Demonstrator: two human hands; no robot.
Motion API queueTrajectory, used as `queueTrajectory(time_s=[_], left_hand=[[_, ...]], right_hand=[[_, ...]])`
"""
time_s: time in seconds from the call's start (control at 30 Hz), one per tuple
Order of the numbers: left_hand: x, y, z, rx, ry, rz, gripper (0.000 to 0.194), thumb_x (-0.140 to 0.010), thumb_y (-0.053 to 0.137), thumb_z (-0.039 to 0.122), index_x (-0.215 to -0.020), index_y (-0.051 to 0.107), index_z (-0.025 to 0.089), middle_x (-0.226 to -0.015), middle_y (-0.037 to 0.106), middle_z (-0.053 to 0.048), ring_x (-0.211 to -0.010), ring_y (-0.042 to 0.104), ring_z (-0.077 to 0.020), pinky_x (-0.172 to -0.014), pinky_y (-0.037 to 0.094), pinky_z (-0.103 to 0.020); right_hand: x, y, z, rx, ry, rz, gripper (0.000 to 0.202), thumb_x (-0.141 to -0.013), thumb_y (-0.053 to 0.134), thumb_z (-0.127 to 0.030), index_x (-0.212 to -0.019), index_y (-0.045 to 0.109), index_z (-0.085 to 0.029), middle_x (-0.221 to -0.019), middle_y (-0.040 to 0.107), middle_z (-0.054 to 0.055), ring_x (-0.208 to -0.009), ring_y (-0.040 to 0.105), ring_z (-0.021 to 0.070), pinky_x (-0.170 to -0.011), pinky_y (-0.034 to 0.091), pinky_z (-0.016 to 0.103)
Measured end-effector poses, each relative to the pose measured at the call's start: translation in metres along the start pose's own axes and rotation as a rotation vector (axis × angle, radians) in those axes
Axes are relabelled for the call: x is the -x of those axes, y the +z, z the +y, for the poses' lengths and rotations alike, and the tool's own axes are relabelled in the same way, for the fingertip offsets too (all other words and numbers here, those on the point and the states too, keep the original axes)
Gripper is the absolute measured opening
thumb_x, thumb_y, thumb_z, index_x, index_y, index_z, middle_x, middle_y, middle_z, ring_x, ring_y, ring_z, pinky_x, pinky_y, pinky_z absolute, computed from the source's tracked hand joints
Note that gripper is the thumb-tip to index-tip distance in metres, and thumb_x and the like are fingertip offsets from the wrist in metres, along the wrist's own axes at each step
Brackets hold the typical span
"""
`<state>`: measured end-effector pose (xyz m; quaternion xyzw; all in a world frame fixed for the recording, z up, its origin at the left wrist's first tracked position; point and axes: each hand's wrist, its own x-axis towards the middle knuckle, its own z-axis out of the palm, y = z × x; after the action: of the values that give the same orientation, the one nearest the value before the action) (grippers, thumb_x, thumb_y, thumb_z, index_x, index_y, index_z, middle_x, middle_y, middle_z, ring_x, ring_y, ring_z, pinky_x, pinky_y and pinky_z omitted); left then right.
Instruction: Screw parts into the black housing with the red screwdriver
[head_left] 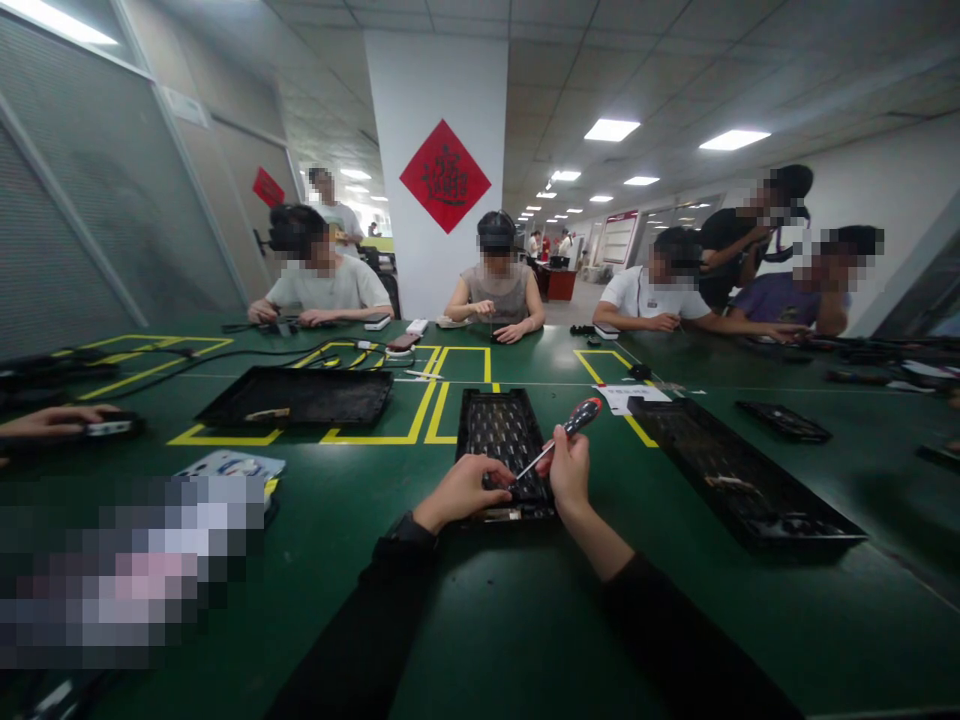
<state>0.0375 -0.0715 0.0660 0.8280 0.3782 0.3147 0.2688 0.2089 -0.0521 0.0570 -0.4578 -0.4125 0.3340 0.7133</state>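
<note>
- The right hand (pixel 568 470) grasps the screwdriver (pixel 582 414), tilted over the case (pixel 497 418).
- The left hand (pixel 470 489) is by the screwdriver's tip, at the near part of the case; I cannot tell if it pinches something.
- The case lies on the table (pixel 495 630), between the wide tray (pixel 330 392) and the long tray (pixel 772 518).

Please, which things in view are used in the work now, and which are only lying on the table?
In use:
screwdriver, held in the right hand
middle black tray, with the left hand at its near end

Apparently only lying there:
wide black tray, left
long black tray, right
white paper
small black tray, far right
</note>
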Motion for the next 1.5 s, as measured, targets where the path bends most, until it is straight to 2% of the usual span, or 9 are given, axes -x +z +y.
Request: queueTrajectory(time_s=[0.17, 0.63, 0.87, 0.97, 1.07, 1.2, 1.5], left_hand=[[-0.002, 0.001, -0.004, 0.029, -0.028, -0.004, 0.026, -0.07, 0.063, 0.036, -0.084, 0.067, 0.015, -0.08, 0.067, -0.004, -0.073, 0.059, -0.014, -0.07, 0.043, -0.024], [-0.002, 0.001, -0.004, 0.043, -0.021, -0.001, 0.024, -0.071, 0.063, 0.034, -0.085, 0.066, 0.015, -0.08, 0.067, -0.003, -0.073, 0.059, -0.0136, -0.069, 0.043, -0.023], [-0.001, 0.001, -0.005, 0.009, -0.042, -0.017, 0.028, -0.068, 0.065, 0.038, -0.084, 0.067, 0.015, -0.08, 0.067, -0.004, -0.073, 0.059, -0.0141, -0.069, 0.043, -0.023], [-0.001, -0.001, -0.002, 0.045, -0.047, -0.049, 0.034, -0.066, 0.066, 0.042, -0.088, 0.067, 0.016, -0.082, 0.068, -0.004, -0.075, 0.059, -0.015, -0.07, 0.043, -0.023], [-0.002, -0.003, 0.003, 0.082, -0.041, -0.001, 0.036, -0.077, 0.052, 0.047, -0.089, 0.067, 0.017, -0.087, 0.067, -0.004, -0.08, 0.059, -0.0156, -0.075, 0.042, -0.024], [-0.001, -0.004, 0.007, 0.18, -0.079, 0.09, 0.054, -0.087, 0.027, 0.049, -0.08, 0.067, 0.014, -0.079, 0.066, -0.004, -0.075, 0.058, -0.0146, -0.073, 0.042, -0.025], [-0.001, 0.0, 0.005, 0.202, -0.131, 0.099, 0.066, -0.088, 0.017, 0.051, -0.067, 0.067, 0.013, -0.068, 0.066, -0.005, -0.066, 0.057, -0.0135, -0.07, 0.042, -0.024]], right_hand=[[0.004, 0.0, -0.005, -0.026, -0.044, -0.004, 0.031, -0.082, 0.045, -0.05, -0.084, 0.04, -0.02, -0.048, 0.049, -0.009, -0.031, 0.046, 0.0085, -0.031, 0.038, 0.018], [0.015, 0.001, -0.022, -0.001, -0.148, -0.064, 0.022, -0.087, 0.041, -0.042, -0.089, 0.038, -0.02, -0.057, 0.049, -0.009, -0.034, 0.047, 0.0072, -0.033, 0.038, 0.018], [0.032, 0.003, -0.033, 0.117, -0.3, -0.203, 0.013, -0.088, 0.043, -0.033, -0.09, 0.038, -0.021, -0.063, 0.05, -0.008, -0.038, 0.049, 0.0054, -0.04, 0.041, 0.018], [0.038, 0.004, -0.035, 0.136, -0.308, -0.191, 0.013, -0.088, 0.043, -0.031, -0.092, 0.038, -0.021, -0.064, 0.05, -0.008, -0.038, 0.048, 0.0051, -0.039, 0.041, 0.018], [0.039, 0.005, -0.032, 0.141, -0.276, -0.138, 0.013, -0.088, 0.042, -0.032, -0.092, 0.037, -0.021, -0.063, 0.049, -0.008, -0.036, 0.047, 0.0052, -0.037, 0.04, 0.017], [0.036, 0.004, -0.027, 0.134, -0.25, -0.107, 0.015, -0.088, 0.042, -0.034, -0.09, 0.037, -0.021, -0.063, 0.049, -0.008, -0.036, 0.047, 0.0053, -0.035, 0.038, 0.017], [0.04, 0.005, -0.026, 0.125, -0.261, -0.124, 0.014, -0.087, 0.042, -0.034, -0.09, 0.037, -0.021, -0.064, 0.051, -0.007, -0.038, 0.047, 0.0049, -0.038, 0.039, 0.016]])
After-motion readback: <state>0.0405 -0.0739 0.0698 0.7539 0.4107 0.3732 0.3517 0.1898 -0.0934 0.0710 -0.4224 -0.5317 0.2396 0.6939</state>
